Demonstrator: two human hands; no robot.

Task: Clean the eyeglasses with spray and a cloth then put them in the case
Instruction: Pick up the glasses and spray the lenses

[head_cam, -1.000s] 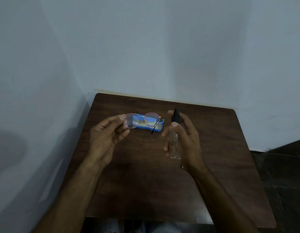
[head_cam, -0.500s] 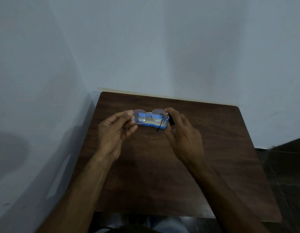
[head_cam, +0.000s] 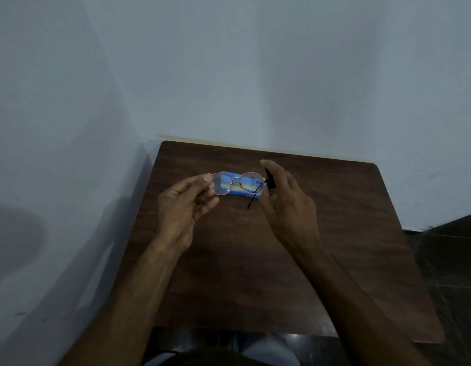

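Observation:
My left hand (head_cam: 185, 207) pinches the left rim of the round, thin-framed eyeglasses (head_cam: 237, 183) and holds them up over the table. One dark temple arm hangs down on the right side of the frame. My right hand (head_cam: 287, 204) grips the spray bottle; only its black nozzle (head_cam: 270, 178) shows, right beside the right lens. My forefinger lies over the top of the nozzle. The bottle's body is hidden behind my palm. A blue case (head_cam: 241, 192) lies on the table behind the glasses, seen partly through the lenses. No cloth is in view.
The dark wooden table (head_cam: 334, 260) stands in a corner, with pale walls close at the left and back. Dark floor shows past the table's right edge. My lap is at the near edge.
My right hand carried the spray bottle up and to the left, from upright in mid-table to right beside the right lens. My left hand kept the glasses raised over the case.

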